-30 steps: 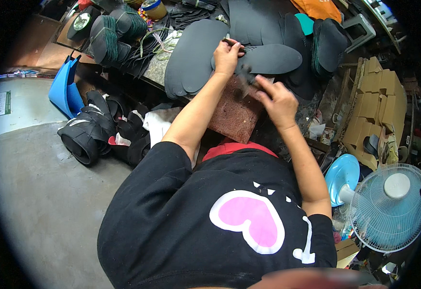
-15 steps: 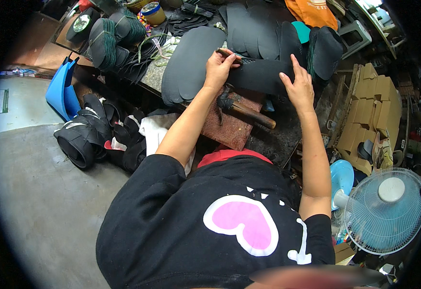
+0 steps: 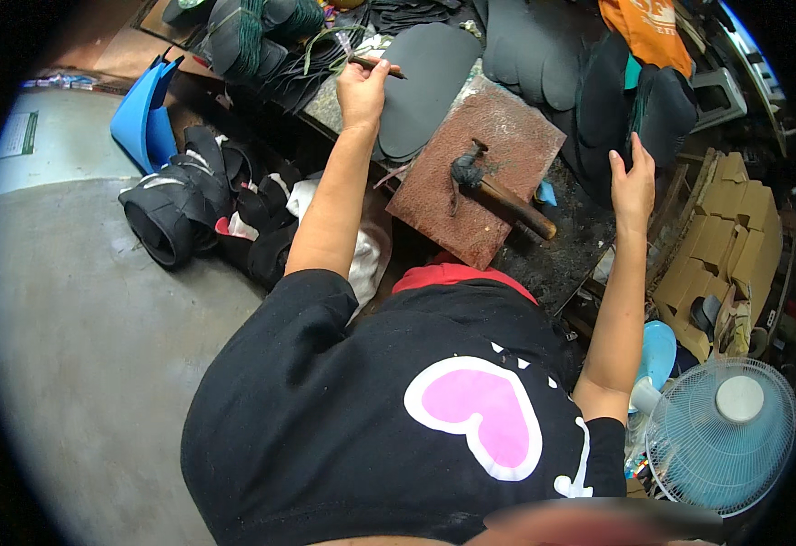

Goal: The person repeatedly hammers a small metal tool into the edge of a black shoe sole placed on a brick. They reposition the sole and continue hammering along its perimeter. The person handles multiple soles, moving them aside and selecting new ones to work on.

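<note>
Two hands at work, both raised over a cluttered counter point(image 3: 553, 264). Left hand point(image 3: 362, 91) closed around a thin dark pen-like tool point(image 3: 378, 65), tip pointing right, held just above the upper edge of a dark grey sole-shaped sheet point(image 3: 425, 91). Right hand point(image 3: 633, 177) spread, fingers extended upward, pressed against a stack of black sole pieces point(image 3: 612, 109) standing at the right side of the counter; nothing gripped.

Between the hands: rust-brown square block point(image 3: 480, 173), lying flat and turned cornerwise. Resting on it: hammer point(image 3: 498, 193), dark head near the block's centre, wooden handle running off toward the lower right edge. More grey sole sheets point(image 3: 525, 45) behind the block. Orange cloth point(image 3: 648, 27) at the far upper right.

Left of the counter, on the floor point(image 3: 80, 346): blue plastic dustpan point(image 3: 143, 118), and below it a heap of black bags and straps point(image 3: 198, 209). White cloth point(image 3: 366, 246) just beside the left forearm.

Right side: folded cardboard boxes point(image 3: 725, 246), well apart from the block. Lower right: light blue electric fan point(image 3: 721, 432), close to the right elbow.
</note>
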`<action>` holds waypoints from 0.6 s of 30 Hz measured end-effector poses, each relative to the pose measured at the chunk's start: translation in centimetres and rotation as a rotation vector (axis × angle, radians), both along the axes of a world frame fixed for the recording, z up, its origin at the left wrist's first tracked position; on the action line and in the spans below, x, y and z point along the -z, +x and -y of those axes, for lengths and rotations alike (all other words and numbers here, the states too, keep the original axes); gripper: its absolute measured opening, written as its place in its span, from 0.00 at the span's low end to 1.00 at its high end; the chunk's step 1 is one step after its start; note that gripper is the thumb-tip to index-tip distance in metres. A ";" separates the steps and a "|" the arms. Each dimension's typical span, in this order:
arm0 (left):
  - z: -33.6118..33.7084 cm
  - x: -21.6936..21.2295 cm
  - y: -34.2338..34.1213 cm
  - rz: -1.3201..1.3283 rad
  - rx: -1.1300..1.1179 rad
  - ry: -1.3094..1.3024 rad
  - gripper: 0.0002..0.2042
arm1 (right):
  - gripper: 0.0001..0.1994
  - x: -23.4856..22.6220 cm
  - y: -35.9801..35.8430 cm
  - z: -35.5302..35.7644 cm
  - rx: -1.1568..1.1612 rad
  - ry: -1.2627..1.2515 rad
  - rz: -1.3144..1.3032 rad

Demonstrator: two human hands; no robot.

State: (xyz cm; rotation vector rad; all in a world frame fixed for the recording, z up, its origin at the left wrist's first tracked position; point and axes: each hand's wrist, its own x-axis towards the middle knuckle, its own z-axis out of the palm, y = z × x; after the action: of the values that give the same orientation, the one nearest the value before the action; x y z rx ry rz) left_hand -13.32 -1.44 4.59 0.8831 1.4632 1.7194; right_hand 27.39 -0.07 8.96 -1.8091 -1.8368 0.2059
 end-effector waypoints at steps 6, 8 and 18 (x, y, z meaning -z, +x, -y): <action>2.8 0.8 -0.3 -0.027 0.249 -0.233 0.05 | 0.17 -1.2 -7.3 4.3 -0.431 -0.324 -0.046; 3.1 0.9 0.9 -0.201 0.257 -0.254 0.06 | 0.17 -1.5 -9.4 6.1 -0.578 -0.360 0.149; 1.4 0.7 3.6 -0.662 0.108 -0.208 0.08 | 0.17 -2.0 -11.5 8.3 -0.685 -0.347 0.378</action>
State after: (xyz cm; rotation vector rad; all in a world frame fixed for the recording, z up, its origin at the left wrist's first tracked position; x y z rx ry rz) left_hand -9.70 -2.87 3.90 1.4685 1.9237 1.2105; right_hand 15.94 -8.35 10.97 -1.4124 -2.7966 0.4833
